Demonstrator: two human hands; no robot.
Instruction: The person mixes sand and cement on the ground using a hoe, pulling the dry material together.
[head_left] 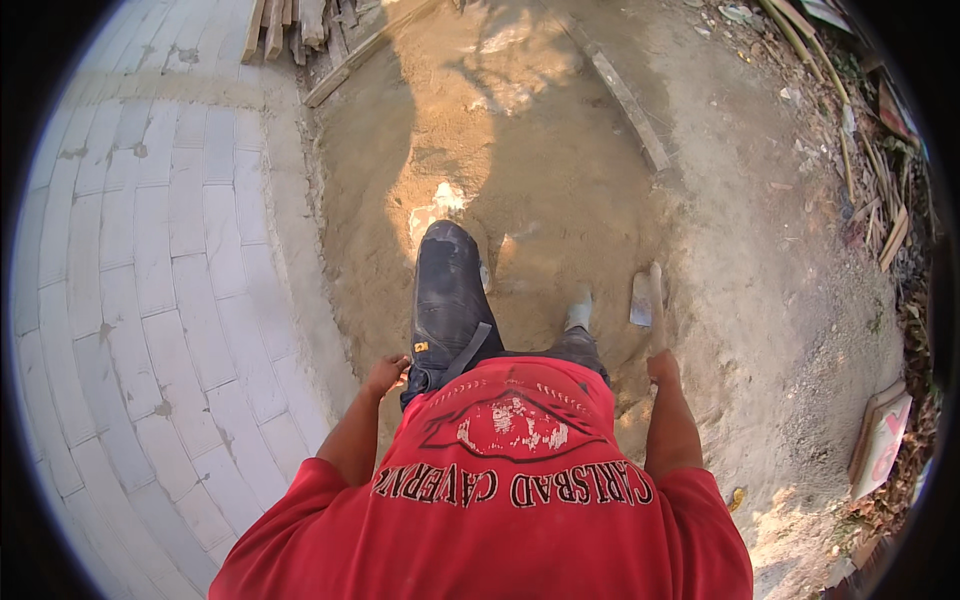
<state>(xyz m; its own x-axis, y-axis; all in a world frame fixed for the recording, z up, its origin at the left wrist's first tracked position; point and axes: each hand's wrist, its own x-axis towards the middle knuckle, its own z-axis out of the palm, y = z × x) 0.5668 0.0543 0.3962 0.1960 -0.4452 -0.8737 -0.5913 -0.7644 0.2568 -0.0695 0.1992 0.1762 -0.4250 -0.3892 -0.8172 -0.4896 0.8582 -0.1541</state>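
My right hand (661,367) is closed round the near end of a pale wooden handle (656,300). A flat, grey, roughly rectangular blade (640,299) lies along the left side of that handle, just above the sandy ground; the exact kind of tool is not clear. Beside my raised left thigh hangs my left hand (388,373), its fingers loosely bent and slightly apart, with nothing visible in it. My dark, mud-marked trousers (446,290) hide part of the ground ahead. Under me is a strip of damp, brown, smoothed sand or mortar (545,240).
Pale rectangular paving (140,290) covers the left side, with a rough mortar edge. Wooden boards (290,28) lie at the far left, and a narrow wooden strip (625,100) crosses the far right ground. Debris, sticks (892,238) and a red-and-white board (881,438) line the right.
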